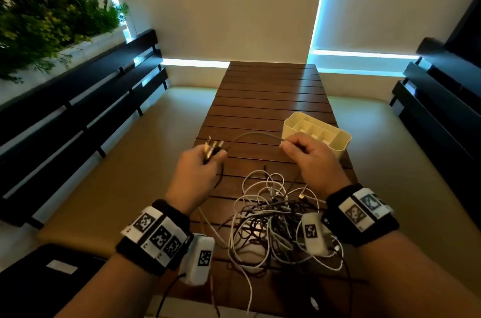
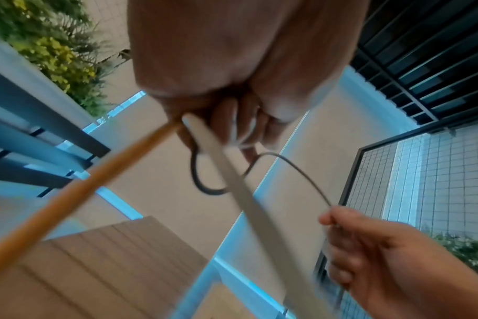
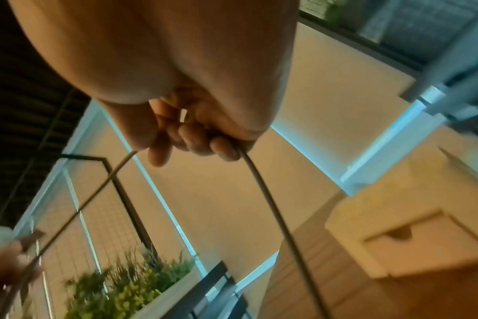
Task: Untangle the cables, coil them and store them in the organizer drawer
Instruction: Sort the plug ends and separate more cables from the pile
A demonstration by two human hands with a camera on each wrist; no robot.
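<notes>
From the head view, the left hand clutches a plug bundle while the right hand pinches the grey cable above the tangle on the bench; the organizer waits just beyond the right hand. In the left wrist view, that grip is clamped on loops. In the right wrist view, curled fingers hold the cable. The step looks like coiling; next, another loop must feed leftward.

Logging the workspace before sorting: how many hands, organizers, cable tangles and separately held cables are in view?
hands: 2, the left hand and right hand
organizer: 1
tangled pile of cables: 1, strands too knotted to count
held cable: 1, stretched between both hands
Total: 5
</notes>
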